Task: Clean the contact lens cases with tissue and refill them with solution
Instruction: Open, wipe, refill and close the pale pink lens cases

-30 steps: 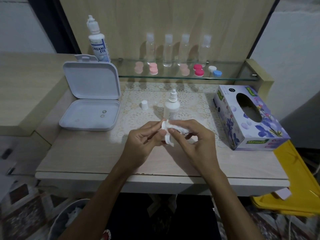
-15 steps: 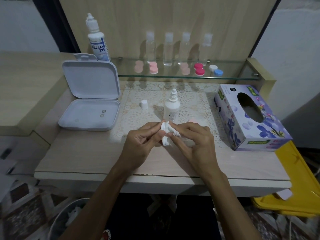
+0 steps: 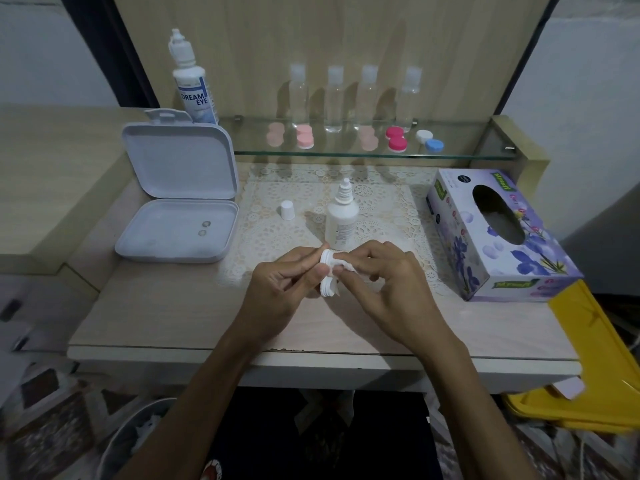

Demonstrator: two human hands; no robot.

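My left hand (image 3: 282, 289) pinches a white contact lens case (image 3: 328, 276), held upright above the table's front middle. My right hand (image 3: 388, 284) pinches a small wad of white tissue (image 3: 343, 265) and presses it into the case's upper well. Just behind my hands an uncapped white solution bottle (image 3: 341, 220) stands on the lace mat, with its small white cap (image 3: 287, 209) to the left. The floral tissue box (image 3: 498, 237) lies at the right.
An open white box (image 3: 176, 216) with two lenses sits at the left. On the glass shelf (image 3: 363, 152) stand a Dream Eye bottle (image 3: 194, 88), several clear bottles and several pink, red and blue-white lens cases. A yellow bin (image 3: 595, 368) and a waste basket (image 3: 138, 441) are below.
My right hand's fingers have shifted slightly on the tissue against the upper well of the case. The left hand keeps the same hold.
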